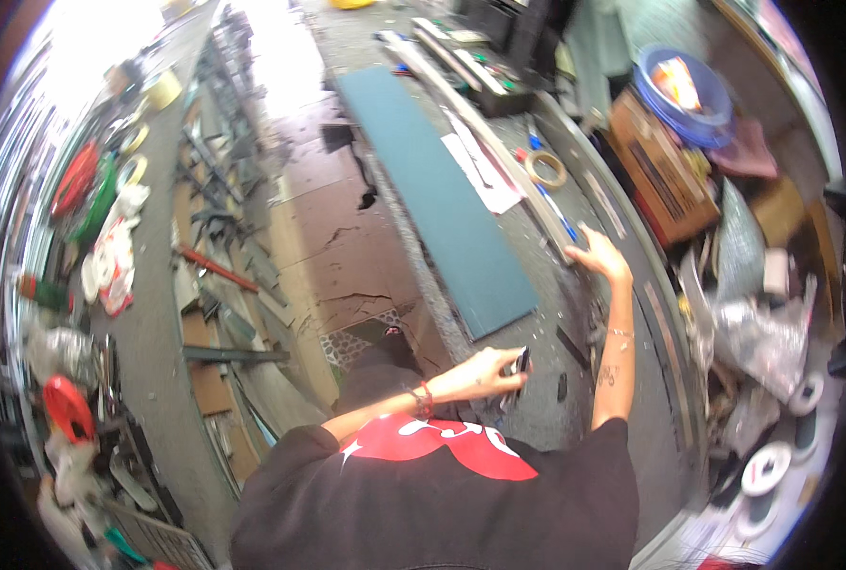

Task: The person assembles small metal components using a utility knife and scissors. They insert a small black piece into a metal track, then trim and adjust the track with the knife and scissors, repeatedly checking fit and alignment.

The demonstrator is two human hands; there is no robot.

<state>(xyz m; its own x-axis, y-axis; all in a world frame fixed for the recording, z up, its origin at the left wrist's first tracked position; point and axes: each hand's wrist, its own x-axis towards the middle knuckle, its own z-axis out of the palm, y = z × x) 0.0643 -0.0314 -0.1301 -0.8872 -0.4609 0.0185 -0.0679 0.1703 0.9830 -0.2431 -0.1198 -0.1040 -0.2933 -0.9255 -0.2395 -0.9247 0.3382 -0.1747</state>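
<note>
My left hand (484, 373) is closed around a small black object with a paler part (522, 361), close to my body at the near end of the bench; its exact kind is unclear. My right hand (603, 258) reaches forward, thumb and fingers apart, around the near end of a blue-and-white pen (558, 213). The pen lies along a long pale bar (499, 142). To the left of the bar rests a long blue-grey panel (437, 199) on the grey bench. A white sheet of paper (480, 176) sits between panel and bar.
A tape roll (545, 169) lies beyond the pen. On the right stand a cardboard box (665, 171) and a blue bucket (684, 100), with plastic wrapping (760, 332) nearer. Metal offcuts (218, 223) fill a rack at left. Tiled floor (323, 209) runs between.
</note>
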